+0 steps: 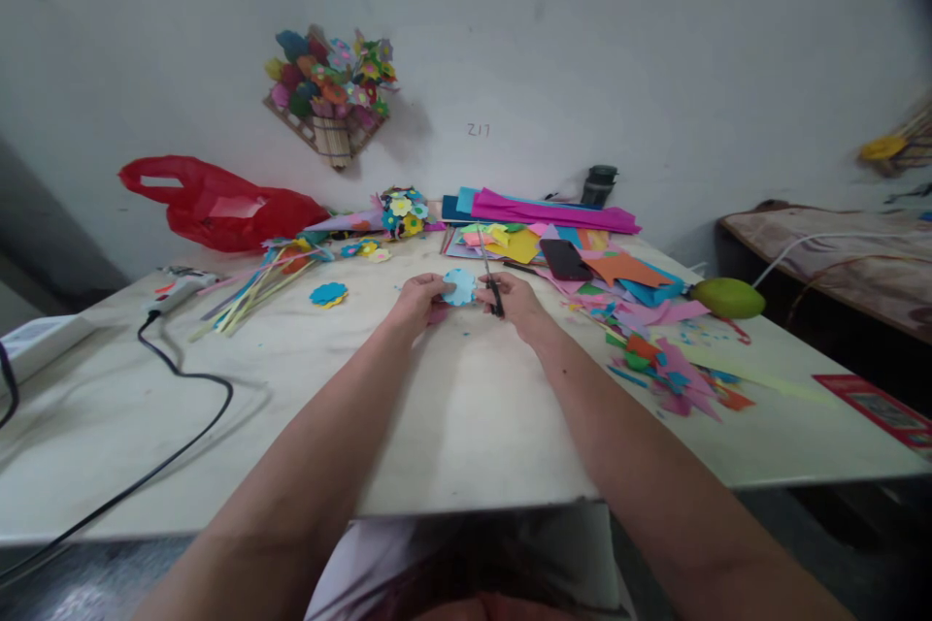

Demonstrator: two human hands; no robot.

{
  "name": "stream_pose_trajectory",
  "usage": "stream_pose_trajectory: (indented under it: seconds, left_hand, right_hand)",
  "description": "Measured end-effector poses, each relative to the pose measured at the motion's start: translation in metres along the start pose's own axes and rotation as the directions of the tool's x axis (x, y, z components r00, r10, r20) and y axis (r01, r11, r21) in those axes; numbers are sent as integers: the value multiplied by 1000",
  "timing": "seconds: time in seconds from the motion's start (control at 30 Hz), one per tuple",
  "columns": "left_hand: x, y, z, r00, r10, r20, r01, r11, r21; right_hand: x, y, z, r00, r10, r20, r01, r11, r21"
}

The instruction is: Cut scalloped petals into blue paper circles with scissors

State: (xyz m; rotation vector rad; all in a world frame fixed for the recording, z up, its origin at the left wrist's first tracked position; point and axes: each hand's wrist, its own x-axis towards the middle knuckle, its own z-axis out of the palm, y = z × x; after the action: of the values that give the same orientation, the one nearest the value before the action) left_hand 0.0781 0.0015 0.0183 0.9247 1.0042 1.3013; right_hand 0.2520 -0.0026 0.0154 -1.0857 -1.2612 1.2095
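Near the middle of the white table (502, 427), my left hand (420, 301) pinches the left edge of a light blue paper flower (460, 287) with a scalloped outline. My right hand (515, 299) is closed on the black handles of a pair of scissors (495, 293), and its fingertips are at the flower's right edge. The scissor blades point up and away from me, just right of the flower. A bit of pink shows under my left fingers. To the left lies a small stack of blue flower cutouts (329, 293) with yellow beneath.
Paper strips (251, 296), a red plastic bag (218, 209) and a glue gun (179, 291) with a black cable are on the left. Coloured sheets, a phone (565, 260) and paper scraps (674, 374) cover the right, beside a green oval object (728, 298). A dark bottle (598, 185) stands behind.
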Motion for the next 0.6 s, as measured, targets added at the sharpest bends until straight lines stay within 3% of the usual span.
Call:
stream_pose_trajectory:
  seconds: [0.2,0.6]
  left_hand:
    - [0,-1,0,999,14,32,-17,995,96]
    - [-3,-6,4,976,-33,216,-38,949,314]
  right_hand:
    - [0,-4,0,1000,-10,-25,12,998,54]
    - [-4,-10,0,998,-46,53,41,995,91]
